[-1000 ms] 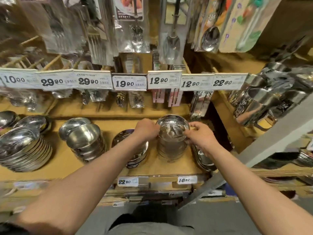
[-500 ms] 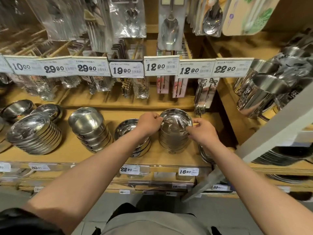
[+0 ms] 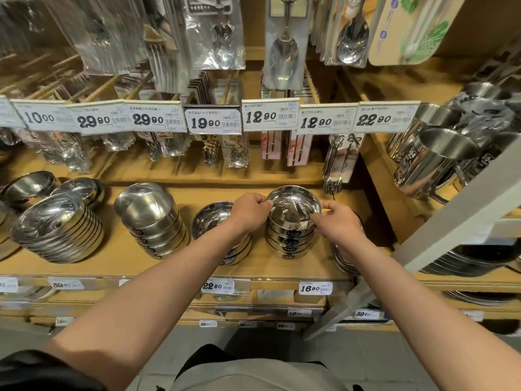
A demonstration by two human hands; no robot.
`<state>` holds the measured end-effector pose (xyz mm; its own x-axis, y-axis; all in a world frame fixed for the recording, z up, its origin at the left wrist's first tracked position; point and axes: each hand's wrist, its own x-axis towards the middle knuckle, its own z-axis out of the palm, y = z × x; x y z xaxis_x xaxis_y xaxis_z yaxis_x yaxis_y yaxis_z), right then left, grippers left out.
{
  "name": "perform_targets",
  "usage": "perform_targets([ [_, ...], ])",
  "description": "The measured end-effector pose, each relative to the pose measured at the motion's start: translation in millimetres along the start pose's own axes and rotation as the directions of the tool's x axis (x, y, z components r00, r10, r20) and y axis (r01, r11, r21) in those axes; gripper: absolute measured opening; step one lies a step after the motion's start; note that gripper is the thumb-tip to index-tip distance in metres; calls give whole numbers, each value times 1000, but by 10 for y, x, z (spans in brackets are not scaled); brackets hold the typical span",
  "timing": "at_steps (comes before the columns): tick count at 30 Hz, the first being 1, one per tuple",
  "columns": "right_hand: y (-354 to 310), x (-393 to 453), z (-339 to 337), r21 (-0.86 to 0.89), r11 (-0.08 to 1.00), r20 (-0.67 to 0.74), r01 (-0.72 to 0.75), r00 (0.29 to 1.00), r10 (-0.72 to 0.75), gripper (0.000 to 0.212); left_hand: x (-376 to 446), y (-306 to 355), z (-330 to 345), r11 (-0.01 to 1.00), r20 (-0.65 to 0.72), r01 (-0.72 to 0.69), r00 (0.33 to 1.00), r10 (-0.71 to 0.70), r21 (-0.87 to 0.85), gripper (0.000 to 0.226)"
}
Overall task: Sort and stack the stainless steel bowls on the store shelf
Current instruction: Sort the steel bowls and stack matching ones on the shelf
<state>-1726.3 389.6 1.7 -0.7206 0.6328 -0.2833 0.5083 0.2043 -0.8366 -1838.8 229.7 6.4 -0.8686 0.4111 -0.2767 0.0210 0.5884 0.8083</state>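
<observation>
the top bowl (image 3: 293, 206) sits on a short stack of bowls (image 3: 290, 238) between my two hands, on the wooden shelf (image 3: 174, 261). my left hand (image 3: 249, 211) pinches its rim on the near-left side, fingers curled onto the edge; my right hand (image 3: 338, 221) grips the rim on the opposite side, thumb and fingers closed on the metal. the bowl looks level and nested into the one under it, though the glare on the steel makes it hard to tell whether it is fully seated or held just clear.

i judge this to be the placing step: the bowl is being settled on its matching pile. the next move calls for easing both grips off evenly so the stack doesn't tip, then reaching for another bowl to sort.

just beside my left hand, partly under the wrist, is a wider stack of shallow bowls (image 3: 214, 218). further out on that side stands a leaning pile of straight-sided bowls (image 3: 152, 218), then a tilted row of wide bowls (image 3: 56, 227). just outside my right wrist, some trays (image 3: 342, 259) lie at the shelf edge. beyond my right hand, steel mugs (image 3: 431, 162) lie on their sides. above both hands hang price tags (image 3: 214, 121) and packed spoons (image 3: 283, 52).
</observation>
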Motion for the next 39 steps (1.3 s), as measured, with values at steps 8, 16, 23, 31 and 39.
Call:
perform_targets([
  [8, -166, -151, -142, -99, 994, -79, 47, 995, -55, 44, -169, 39, -218, 996, 14, 24, 1000, -23, -91, 23],
  [16, -633, -507, 77, 16, 987, 41, 162, 986, -162, 21, -590, -122, -1118, 970, -178, 18, 982, -62, -242, 14],
  [23, -1032, -824, 868, 71, 981, 212, 179, 958, -190, 24, -1032, -726, -2029, 959, -320, 40, 938, -132, -279, 20],
  [31, -1511, -1205, 2113, 137, 974, 319, 179, 923, -215, 22, -1311, -1620, -3201, 952, -429, -6, 893, -133, -307, 20],
  [39, -1528, -1495, 3513, 203, 977, 389, -61, 921, -23, 17, -1259, -2403, -3970, 922, -443, 67, 862, -246, -381, 20],
])
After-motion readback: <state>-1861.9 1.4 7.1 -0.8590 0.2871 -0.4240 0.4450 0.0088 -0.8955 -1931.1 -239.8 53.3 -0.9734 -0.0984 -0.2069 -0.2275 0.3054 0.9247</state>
